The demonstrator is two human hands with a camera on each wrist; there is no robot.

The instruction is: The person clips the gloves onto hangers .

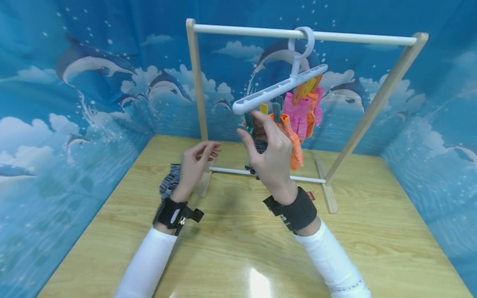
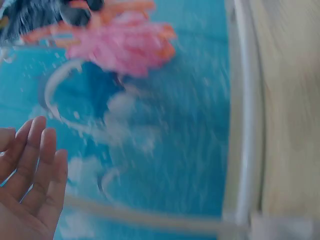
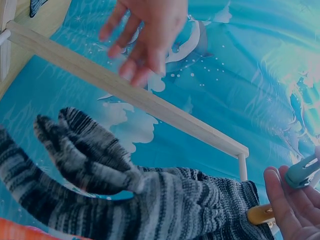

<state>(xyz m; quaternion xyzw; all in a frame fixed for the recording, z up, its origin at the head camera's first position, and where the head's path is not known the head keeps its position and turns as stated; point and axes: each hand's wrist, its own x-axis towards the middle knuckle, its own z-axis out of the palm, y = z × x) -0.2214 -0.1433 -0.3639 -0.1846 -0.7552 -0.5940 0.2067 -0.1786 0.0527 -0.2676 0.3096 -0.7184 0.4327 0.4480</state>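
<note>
My right hand (image 1: 272,153) is raised below the near end of a white hanger (image 1: 281,87), its thumb and fingers around a green clothespin (image 1: 249,121). In the right wrist view that clothespin (image 3: 300,172) lies between thumb and fingers. Beside it, a yellow clothespin (image 3: 260,214) grips the cuff of a black-and-grey striped knitted glove (image 3: 170,205), largely hidden behind my hand in the head view. My left hand (image 1: 195,165) hovers by the rack's left post, fingers loosely bent, holding nothing. It shows at the lower left of the left wrist view (image 2: 35,180).
The hanger hooks over the top bar of a rack (image 1: 242,30). Orange gloves (image 1: 294,145) and pink gloves (image 1: 298,114) hang from it by clothespins. Another striped glove (image 1: 169,182) lies on the wooden table (image 1: 223,248) behind my left wrist. A dolphin-print curtain (image 1: 112,103) surrounds the table.
</note>
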